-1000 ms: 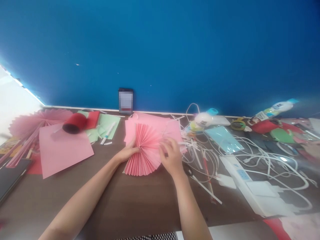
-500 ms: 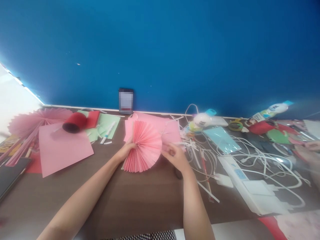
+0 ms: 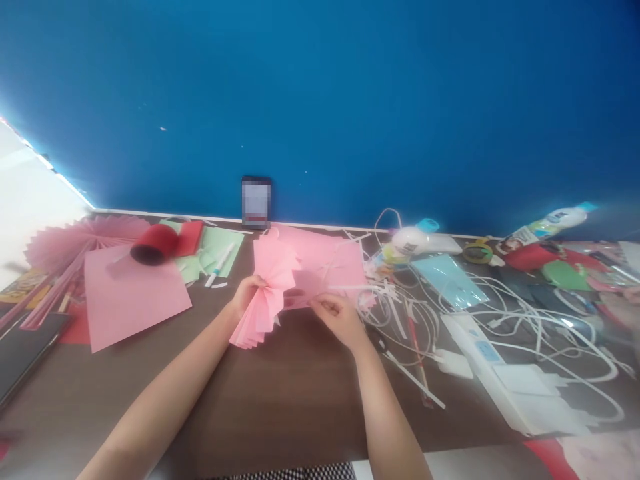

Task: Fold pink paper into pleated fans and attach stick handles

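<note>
My left hand [image 3: 249, 298] is closed on a pleated pink paper fan [image 3: 265, 313], gripping it at its gathered middle. The fan is partly folded together and turned edge-on, its zigzag rim facing right. To the right of the fan, my right hand [image 3: 340, 321] has its fingers curled together by the lower edge of some flat pink paper [image 3: 325, 250]. Whether those fingertips pinch that edge or something small, I cannot make out. White paper strips [image 3: 390, 307] lie just beyond my right hand.
A phone [image 3: 257, 203] leans on the blue wall. On the left are a red roll [image 3: 154, 244], a pink sheet [image 3: 135, 300] and another pleated fan [image 3: 85, 237]. Tangled white cables, a power strip [image 3: 485, 367] and a glue bottle [image 3: 407, 240] occupy the right.
The fan was spread wide with its face showing; now it is narrower and turned edge-on. My right hand has come away from its rim, moving slightly left, with its fingers drawn closer together.
</note>
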{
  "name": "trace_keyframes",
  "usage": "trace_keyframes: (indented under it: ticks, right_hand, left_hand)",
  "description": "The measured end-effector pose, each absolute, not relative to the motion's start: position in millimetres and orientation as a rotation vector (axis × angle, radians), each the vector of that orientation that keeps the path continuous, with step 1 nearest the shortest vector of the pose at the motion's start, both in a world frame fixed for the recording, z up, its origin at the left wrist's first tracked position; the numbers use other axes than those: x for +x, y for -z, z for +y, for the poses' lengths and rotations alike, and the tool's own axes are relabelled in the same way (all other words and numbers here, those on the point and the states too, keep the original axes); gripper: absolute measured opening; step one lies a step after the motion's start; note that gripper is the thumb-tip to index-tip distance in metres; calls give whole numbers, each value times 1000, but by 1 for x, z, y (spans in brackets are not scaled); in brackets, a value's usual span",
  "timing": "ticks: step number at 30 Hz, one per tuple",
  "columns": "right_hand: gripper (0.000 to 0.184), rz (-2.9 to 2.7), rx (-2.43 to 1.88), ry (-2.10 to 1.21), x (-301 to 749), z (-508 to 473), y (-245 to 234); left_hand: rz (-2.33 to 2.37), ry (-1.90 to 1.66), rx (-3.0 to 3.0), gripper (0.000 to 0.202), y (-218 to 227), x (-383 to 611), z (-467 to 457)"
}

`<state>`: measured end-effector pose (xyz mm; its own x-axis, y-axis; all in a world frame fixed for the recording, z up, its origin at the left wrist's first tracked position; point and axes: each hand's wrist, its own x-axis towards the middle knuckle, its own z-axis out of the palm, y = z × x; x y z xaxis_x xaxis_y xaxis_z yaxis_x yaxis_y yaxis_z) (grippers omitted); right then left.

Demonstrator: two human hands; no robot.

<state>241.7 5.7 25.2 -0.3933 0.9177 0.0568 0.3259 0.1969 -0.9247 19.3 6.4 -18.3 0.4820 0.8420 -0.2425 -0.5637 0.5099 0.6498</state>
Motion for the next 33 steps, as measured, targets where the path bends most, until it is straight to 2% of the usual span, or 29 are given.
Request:
trace_keyframes:
  ticks: [5, 10, 19, 23, 27, 33]
  right_hand:
    - [20, -1730, -1143, -1243, 233, 2, -28]
    - [17, -1677, -1088, -1287, 230, 5, -27]
    - [21, -1095, -897, -1637, 218, 4, -9]
    - [20, -912, -910, -1443, 232, 12, -12]
    - [24, -969, -935, -1187, 250, 17, -20]
    - [16, -1496, -978, -842, 236, -6, -37]
  left_hand:
    - [503, -666, 427, 54, 14, 19, 6]
    - [529, -599, 490, 60, 11, 17, 7]
    - [508, -592, 440, 47, 10, 18, 6]
    - [567, -704, 417, 34, 17, 23, 5]
    - [687, -896, 429, 23, 23, 31, 6]
    - [621, -960, 611, 42, 19, 38, 4]
